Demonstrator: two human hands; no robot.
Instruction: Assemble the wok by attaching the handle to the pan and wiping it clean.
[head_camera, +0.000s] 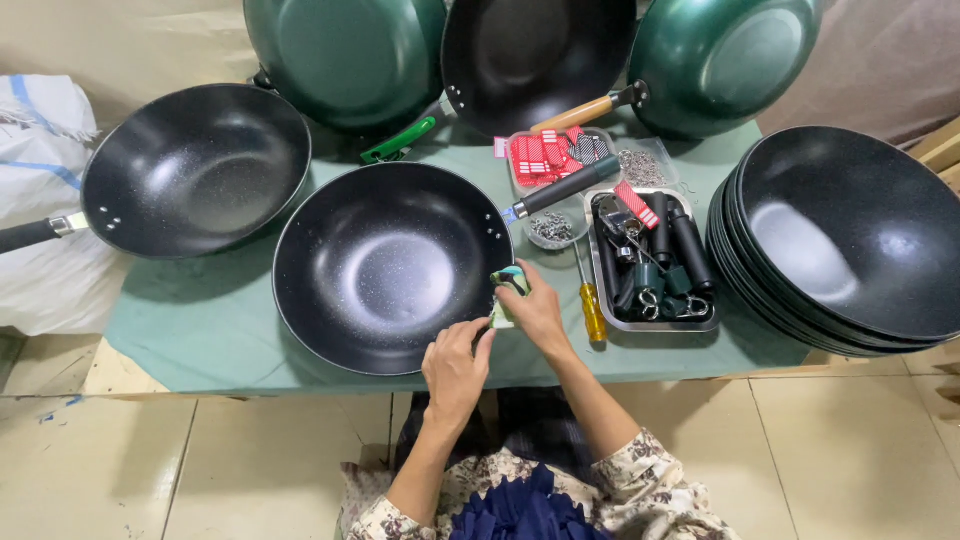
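- A small green-and-pale folded cloth (508, 292) sits at the near right rim of the black wok (392, 266), which lies in the middle of the worktop (190, 320), bowl up, directly in front of the person.
- The right hand (540, 312) is pinched closed on the cloth, pressing it against the rim; that seems to be why the wok lies so close to the near edge, within easy reach.
- The left hand (455, 372) rests at the same rim just below, fingers curled together on the edge, likely steadying the pan. I cannot tell whether it also grips the cloth.
- The wok's dark handle (565, 187) points away to the right, over a small bowl of screws (551, 228).
- A yellow-handled screwdriver (592, 305) lies just beside the right hand, next to a steel tray (652, 262) of black handles and metal fittings.
- Behind the tray, a clear tub (545, 157) holds small red-and-white rectangular tags; one more red tag (636, 204) lies on the tray's edge.
- A stack of handleless black woks (845, 245) stands on the right.
- A handled black wok (195, 168) lies at the left, and green-backed woks (350, 55) lean upright at the back.
- A white woven sack (40, 130) with blue stripes sits beyond the left end.
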